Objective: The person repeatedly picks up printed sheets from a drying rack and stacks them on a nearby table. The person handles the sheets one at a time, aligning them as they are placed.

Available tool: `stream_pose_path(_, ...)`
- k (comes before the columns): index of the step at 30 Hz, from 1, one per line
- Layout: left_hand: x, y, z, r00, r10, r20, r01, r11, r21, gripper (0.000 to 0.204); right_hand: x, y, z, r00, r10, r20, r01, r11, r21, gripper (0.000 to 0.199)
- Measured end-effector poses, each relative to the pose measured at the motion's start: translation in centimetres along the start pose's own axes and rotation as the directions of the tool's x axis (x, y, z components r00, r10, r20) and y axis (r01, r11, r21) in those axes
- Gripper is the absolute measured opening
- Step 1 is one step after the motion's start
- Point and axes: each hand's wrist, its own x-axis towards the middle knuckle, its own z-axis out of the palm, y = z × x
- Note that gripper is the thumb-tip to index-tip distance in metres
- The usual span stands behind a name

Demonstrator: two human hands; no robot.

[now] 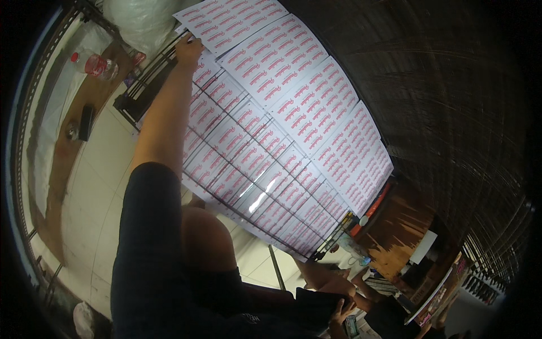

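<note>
Far left, a clear plastic bottle (95,65) with a red cap lay on the brown bench, and a small dark object (86,122) sat nearer along the same board. Just right of the bottle, a white plastic bag (141,20) bulged at the far edge.

Up went the left arm, sleeve dark, forearm bare, stretched far across the rack! The left hand (188,49) was at the far-left corner of the printed sheets (293,107), fingers curled onto the edge of a sheet, though whether they pinched it or just pressed it could not be told. Those white sheets with rows of red printing lay side by side in a long band running from far left to near right. Beneath them, more printed sheets (237,155) rested on a wire-grid rack (265,186), with light glaring off the middle.

The right hand did not show clearly anywhere.

Lower right, another person's hand (341,308) gripped a phone (351,326). Beyond that stood a wooden table (395,237), an orange marker-like object (372,209) at its edge.
</note>
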Motion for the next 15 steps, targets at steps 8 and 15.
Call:
stream_pose_path(8, 1.7, -2.0, -0.4, 0.999, 0.004, -0.050, 0.001, 0.995, 0.103, 0.042, 0.0, -0.7, -0.2, 0.998, 0.065, 0.002, -0.065, 0.998, -0.004, 0.059)
stream_pose_path(15, 2.6, -3.6, -1.0, 0.997, 0.043, -0.057, -0.029, 0.973, 0.228, 0.041, 0.3, 0.6, -0.2, 0.996, 0.093, 0.005, -0.092, 0.991, -0.095, 0.053)
